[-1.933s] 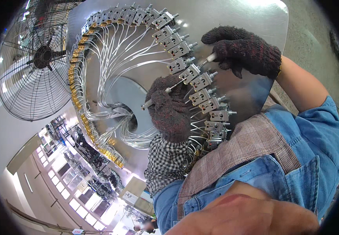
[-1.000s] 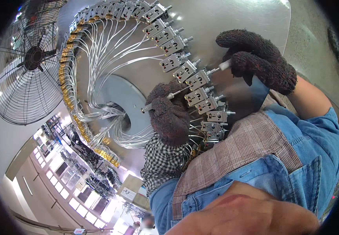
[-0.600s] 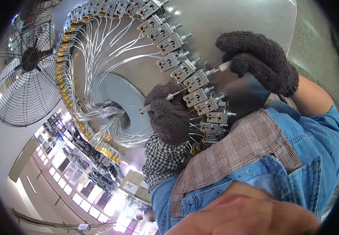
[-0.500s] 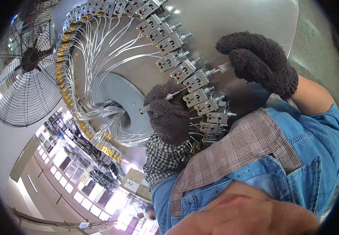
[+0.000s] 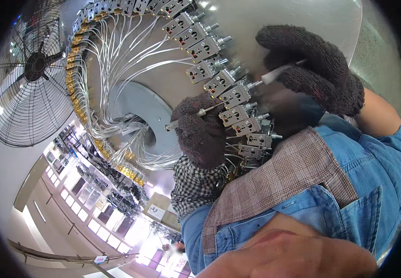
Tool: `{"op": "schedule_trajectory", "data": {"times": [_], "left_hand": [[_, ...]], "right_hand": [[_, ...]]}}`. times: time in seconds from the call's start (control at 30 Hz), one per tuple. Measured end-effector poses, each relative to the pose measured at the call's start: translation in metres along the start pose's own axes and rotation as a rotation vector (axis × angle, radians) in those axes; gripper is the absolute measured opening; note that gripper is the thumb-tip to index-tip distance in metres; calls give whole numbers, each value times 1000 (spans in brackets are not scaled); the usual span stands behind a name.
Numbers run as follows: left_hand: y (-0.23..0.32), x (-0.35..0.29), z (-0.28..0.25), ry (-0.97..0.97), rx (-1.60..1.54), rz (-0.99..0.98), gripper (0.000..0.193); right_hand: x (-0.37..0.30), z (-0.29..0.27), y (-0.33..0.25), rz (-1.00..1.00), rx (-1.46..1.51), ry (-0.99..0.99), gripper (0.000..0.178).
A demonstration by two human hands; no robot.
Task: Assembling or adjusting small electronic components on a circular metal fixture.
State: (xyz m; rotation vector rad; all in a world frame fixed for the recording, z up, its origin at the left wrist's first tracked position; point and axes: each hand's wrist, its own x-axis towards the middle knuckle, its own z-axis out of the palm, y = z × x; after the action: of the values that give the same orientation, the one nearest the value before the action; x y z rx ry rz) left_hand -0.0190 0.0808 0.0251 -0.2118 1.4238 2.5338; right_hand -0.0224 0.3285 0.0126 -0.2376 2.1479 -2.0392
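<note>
My left hand, in a dark knitted glove, is closed around a slim screwdriver. Its thin metal shaft reaches to the face of a small box-shaped metal unit, which looks like a thermostat. To the right, my gloved right hand pinches a whitish translucent cylindrical piece between thumb and fingers. One end of that piece is at the tip of the same unit's protruding shaft; whether they touch I cannot tell. My fingers hide part of both held things.
Similar metal units stand in a curved row along the round metal table. Whitish thin lines run from brass-coloured fittings toward a grey central disc. A caged fan stands at the left.
My right hand has turned and its fingers have parted a little, tilting the whitish piece and showing more of it. My left hand keeps the screwdriver at the same unit.
</note>
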Motion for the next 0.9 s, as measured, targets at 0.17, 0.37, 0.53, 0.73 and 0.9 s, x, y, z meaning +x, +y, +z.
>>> {"op": "schedule_trajectory", "data": {"times": [0.17, 0.37, 0.53, 0.73, 0.9], "left_hand": [[-3, 4, -6, -57, 316, 129, 28], [12, 6, 8, -135, -60, -120, 31], [13, 1, -5, -124, 120, -41, 35], [-7, -2, -19, -56, 562, 102, 33], [1, 4, -15, -134, 195, 31, 31]], "right_hand": [[-3, 4, 12, -139, -114, 51, 32], [-1, 6, 4, -68, -36, 88, 32], [-1, 8, 4, -354, -436, 50, 38], [-10, 4, 12, 36, -210, -19, 31], [-2, 8, 5, -93, -69, 91, 34]]}}
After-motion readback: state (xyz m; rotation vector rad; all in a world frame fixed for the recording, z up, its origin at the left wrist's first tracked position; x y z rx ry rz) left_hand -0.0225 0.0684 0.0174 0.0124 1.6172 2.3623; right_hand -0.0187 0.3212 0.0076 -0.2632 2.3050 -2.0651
